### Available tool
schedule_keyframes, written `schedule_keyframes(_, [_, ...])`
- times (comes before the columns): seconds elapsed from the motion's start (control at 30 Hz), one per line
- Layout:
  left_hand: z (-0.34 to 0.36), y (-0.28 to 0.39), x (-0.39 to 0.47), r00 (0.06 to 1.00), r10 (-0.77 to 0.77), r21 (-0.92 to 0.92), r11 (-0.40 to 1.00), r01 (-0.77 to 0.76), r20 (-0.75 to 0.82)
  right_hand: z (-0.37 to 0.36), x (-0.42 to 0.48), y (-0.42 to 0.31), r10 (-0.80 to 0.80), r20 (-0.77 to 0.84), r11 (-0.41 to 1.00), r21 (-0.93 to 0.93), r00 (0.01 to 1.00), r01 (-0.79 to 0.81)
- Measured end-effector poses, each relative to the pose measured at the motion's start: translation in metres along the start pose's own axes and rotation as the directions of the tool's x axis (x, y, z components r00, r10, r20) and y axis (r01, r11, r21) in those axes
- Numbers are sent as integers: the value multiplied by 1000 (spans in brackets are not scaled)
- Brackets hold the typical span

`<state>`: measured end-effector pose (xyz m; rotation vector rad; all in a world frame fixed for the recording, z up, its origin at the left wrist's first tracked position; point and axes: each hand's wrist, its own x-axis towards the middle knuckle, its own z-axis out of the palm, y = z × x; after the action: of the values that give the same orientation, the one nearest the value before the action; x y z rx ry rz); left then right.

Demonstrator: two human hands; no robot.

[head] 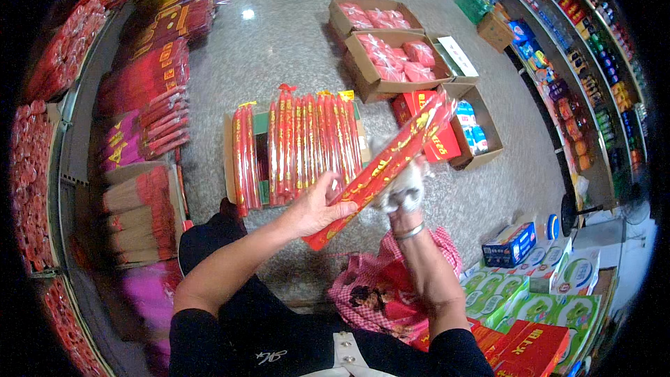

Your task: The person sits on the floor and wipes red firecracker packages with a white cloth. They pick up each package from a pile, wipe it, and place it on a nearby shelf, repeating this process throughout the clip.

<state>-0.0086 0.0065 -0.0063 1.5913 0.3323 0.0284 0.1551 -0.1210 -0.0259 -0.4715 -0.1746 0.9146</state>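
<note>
My left hand (327,209) grips the lower part of a long red packet (384,165) wrapped in clear film with gold writing. The packet slants up to the right, its film gathered at the top end. My right hand (405,219), a metal bangle at its wrist, is in a white cloth (405,188) against the packet's right side; cloth and packet hide most of the fingers, and the cloth is blurred. Just beyond my left hand, several similar long red packets (309,146) lie side by side across an open carton (230,162), with a gap towards the left.
Open cartons of pink bagged goods (400,60) stand on the stone floor (272,36), beside a carton of blue-and-white packs (471,125). A pink checked cloth (366,283) lies near my right forearm. Incense bundles (138,214) line the left; drink shelves (591,63) and green packs (497,293) the right.
</note>
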Motion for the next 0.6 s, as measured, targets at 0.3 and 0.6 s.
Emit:
schedule_keyframes(0.3, [-17, 13, 2, 928, 360, -30, 931, -364, -93, 32, -57, 60, 146, 64, 744, -664, 987, -67])
schedule_keyframes(0.6, [-38, 16, 7, 992, 105, -439, 890, -124, -67, 72, -71, 58, 814, 367, 326, -930, 449, 170])
